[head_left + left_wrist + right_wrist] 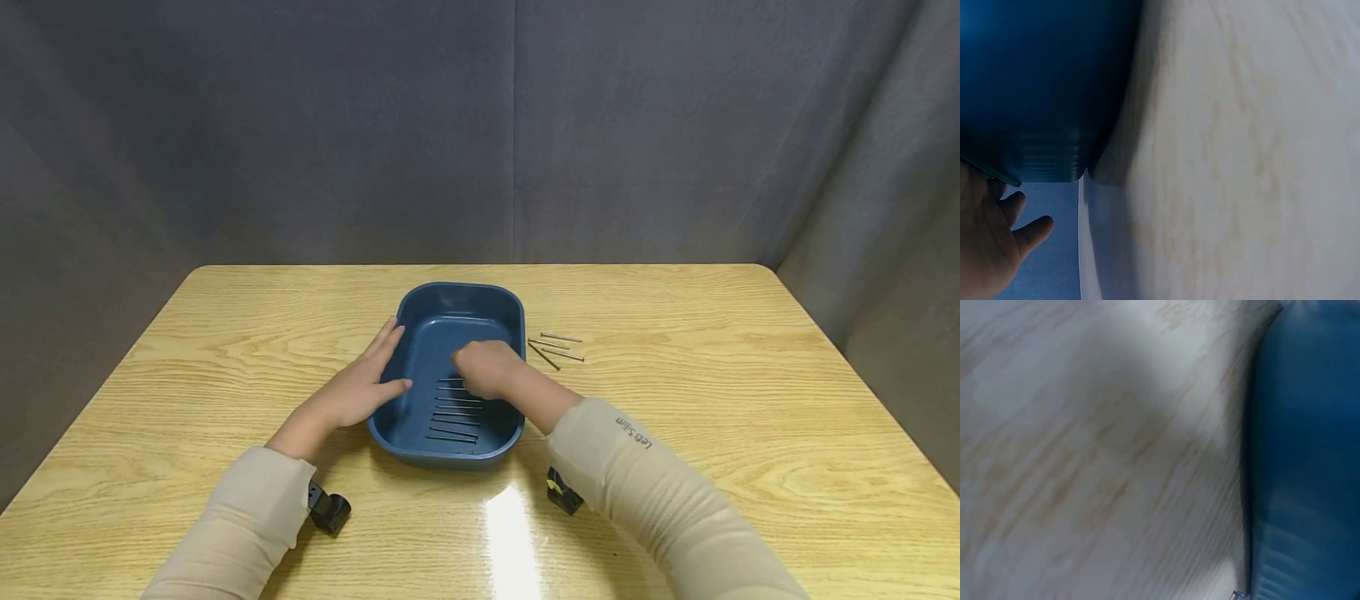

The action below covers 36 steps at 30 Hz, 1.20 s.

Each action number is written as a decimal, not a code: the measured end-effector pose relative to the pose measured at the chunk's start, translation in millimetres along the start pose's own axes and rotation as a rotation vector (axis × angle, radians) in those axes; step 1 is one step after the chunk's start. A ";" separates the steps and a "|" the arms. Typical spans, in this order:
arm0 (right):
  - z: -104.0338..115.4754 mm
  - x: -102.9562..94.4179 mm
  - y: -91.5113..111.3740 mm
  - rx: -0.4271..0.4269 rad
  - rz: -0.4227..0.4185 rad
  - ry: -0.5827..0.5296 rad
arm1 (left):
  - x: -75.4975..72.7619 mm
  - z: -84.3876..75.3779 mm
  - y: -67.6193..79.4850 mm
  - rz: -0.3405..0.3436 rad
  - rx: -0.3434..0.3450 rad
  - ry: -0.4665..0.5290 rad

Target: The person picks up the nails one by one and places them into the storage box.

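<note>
a deep blue rectangular plastic tray with rounded corners stands on the pale wood-grain table, a little left of its middle, its long sides running from the near edge towards the far edge. just beside the tray's right edge, outside it on the table, lie four loose slim metal nails. from the bare right hand they are to the right and a touch nearer the far edge, with the tray's right wall between; this hand is the nearer of the two. three of them point roughly left to right, while the fourth slants towards the table's near right corner.

inside the tray, a row of similar metal nails runs from about the middle to the near edge, each lying crosswise, roughly side by side.

the right hand is over the tray's floor at the far end of this row, knuckles bent and partly covering it; its fingertips are hidden, so whether it pinches a nail i cannot tell. the bare left hand is spread at the tray's left edge, fingertips at the rim and thumb reaching over it, gripping nothing.
</note>
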State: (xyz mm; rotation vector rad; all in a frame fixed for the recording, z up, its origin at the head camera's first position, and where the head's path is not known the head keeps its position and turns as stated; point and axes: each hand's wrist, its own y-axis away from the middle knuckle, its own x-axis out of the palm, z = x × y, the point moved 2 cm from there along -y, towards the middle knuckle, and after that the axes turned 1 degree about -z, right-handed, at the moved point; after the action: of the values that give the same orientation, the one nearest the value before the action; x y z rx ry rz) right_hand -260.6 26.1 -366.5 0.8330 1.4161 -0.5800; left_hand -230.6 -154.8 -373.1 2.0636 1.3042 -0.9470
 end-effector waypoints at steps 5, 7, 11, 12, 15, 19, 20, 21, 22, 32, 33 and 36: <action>0.9 0.5 -0.1 0.001 0.000 0.009 | -0.5 0.6 0.7 0.004 -0.002 0.001; 1.3 0.3 -0.2 0.003 -0.003 0.015 | -1.1 1.6 1.2 0.005 0.007 -0.001; 2.1 -0.1 -0.5 0.007 0.004 0.024 | -1.4 3.9 2.0 0.009 0.017 0.004; 2.2 0.0 -0.6 0.008 0.007 0.027 | -1.3 4.0 2.2 0.011 0.017 0.004; 2.2 0.9 -1.1 0.012 0.014 0.036 | -1.4 4.0 2.2 0.009 0.016 -0.005; 2.1 2.2 -1.4 0.013 0.011 0.044 | -2.2 2.8 1.4 0.005 0.014 -0.038; 2.1 2.5 -1.4 0.012 0.011 0.046 | -2.4 2.3 1.1 0.004 0.014 -0.048; 2.1 2.6 -1.4 0.011 0.009 0.047 | -2.5 1.9 0.9 0.005 0.014 -0.055; 2.0 2.6 -1.4 0.011 0.009 0.047 | -2.5 1.6 0.7 0.005 0.012 -0.062; 1.9 1.3 -0.8 0.016 0.022 0.046 | -2.9 -1.9 1.7 0.011 0.006 -0.067; 1.9 1.0 -0.6 0.018 0.022 0.039 | -3.0 -2.0 1.8 0.011 0.007 -0.068; 1.7 -0.4 -0.2 0.024 0.007 0.006 | -2.8 -2.2 1.8 0.011 0.006 -0.065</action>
State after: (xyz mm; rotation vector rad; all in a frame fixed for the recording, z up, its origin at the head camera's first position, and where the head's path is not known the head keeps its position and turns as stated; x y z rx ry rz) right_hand -259.9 24.6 -366.2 0.8588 1.4133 -0.5901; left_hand -229.1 -155.5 -369.4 2.0256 1.2572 -1.0059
